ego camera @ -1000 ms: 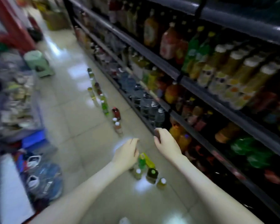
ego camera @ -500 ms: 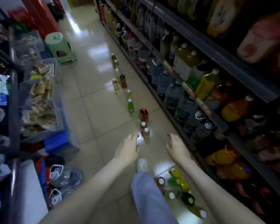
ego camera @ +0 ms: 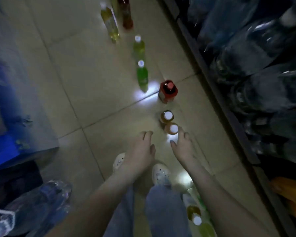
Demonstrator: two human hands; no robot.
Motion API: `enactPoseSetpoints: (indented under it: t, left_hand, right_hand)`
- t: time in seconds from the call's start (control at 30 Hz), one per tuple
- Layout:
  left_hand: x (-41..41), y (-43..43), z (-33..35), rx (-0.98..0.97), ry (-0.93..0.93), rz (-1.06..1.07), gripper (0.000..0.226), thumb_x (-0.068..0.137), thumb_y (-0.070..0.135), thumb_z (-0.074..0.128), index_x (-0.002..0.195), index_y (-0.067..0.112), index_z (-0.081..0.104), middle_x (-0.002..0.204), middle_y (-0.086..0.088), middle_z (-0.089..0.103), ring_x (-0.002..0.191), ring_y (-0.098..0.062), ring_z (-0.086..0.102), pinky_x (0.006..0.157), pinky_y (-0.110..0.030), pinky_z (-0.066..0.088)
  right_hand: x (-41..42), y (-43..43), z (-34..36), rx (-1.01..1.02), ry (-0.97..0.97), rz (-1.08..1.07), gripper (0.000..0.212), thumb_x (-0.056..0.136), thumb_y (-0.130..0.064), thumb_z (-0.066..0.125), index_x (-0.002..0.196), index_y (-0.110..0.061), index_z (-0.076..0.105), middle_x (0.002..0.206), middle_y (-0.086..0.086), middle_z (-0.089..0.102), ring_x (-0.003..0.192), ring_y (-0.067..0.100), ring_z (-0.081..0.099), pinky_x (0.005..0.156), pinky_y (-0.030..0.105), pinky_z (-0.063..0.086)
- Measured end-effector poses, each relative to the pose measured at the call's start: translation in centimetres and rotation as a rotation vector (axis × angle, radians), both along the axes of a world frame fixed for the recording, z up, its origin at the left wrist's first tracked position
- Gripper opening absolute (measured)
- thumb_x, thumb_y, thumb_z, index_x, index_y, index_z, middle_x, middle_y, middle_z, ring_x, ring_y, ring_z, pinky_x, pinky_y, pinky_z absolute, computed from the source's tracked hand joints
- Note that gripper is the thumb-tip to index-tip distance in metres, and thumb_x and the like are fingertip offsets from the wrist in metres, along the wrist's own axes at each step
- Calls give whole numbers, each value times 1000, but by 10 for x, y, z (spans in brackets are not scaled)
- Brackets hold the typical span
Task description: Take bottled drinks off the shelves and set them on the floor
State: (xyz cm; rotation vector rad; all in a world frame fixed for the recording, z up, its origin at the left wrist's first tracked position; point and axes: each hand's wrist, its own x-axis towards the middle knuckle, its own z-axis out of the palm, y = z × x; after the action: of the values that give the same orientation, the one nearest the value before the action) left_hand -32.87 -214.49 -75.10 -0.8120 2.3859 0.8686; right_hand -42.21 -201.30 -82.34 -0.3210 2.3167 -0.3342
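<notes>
A line of bottled drinks stands on the tiled floor: two amber bottles with white caps [ego camera: 170,128], a squat red bottle [ego camera: 168,91], a green bottle [ego camera: 142,75] and paler ones farther off. My left hand [ego camera: 141,151] hangs over the floor with loosely spread fingers and holds nothing. My right hand [ego camera: 182,146] is also empty; its fingertips are right beside the nearest amber bottle's cap, contact unclear. More bottles [ego camera: 196,219] stand by my right leg.
The bottom shelf [ego camera: 217,93] runs along the right, packed with large water bottles [ego camera: 256,48]. My feet in white shoes [ego camera: 160,173] stand in the aisle. A blue crate [ego camera: 10,151] and wrapped water bottles [ego camera: 32,207] sit at the left.
The view has tipped down and moved along the aisle toward the floor bottles. Both empty hands have come close to the two amber bottles.
</notes>
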Motion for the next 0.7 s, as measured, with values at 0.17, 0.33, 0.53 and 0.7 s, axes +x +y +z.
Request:
enactPoseSetpoints:
  t: [0.17,0.33,0.53,0.7]
  left_hand:
    - [9,-26,-106,101,-24,11,53,96,20,47,146,15,29,146,-3,36,129,-20,39,97,-29,33]
    - [18,-56,-126,156,38,58,58,87,10,58,141,5,39,140,-14,45,127,-29,43,102,-30,31]
    - [14,-106,-7,368,59,-114,81,77,33,61,147,8,30,152,-14,29,139,-30,28,111,-25,19]
    - [13,-176,162,359,46,-389,96,82,39,70,153,14,10,158,-10,15,146,-22,14,116,-27,10]
  right_hand:
    - [-13,-24,-122,36,87,-48,53,94,-23,55,142,-9,37,136,21,38,116,41,46,93,41,40]
    - [-10,-27,-125,49,156,-59,36,91,-9,54,126,1,50,120,28,45,99,47,53,84,47,45]
    - [10,-59,66,-86,110,-5,32,84,-22,70,113,-13,62,108,12,51,91,38,59,76,40,49]
    - [8,-141,287,-366,109,30,26,76,-15,75,101,-21,68,94,-4,54,79,4,54,66,6,37]
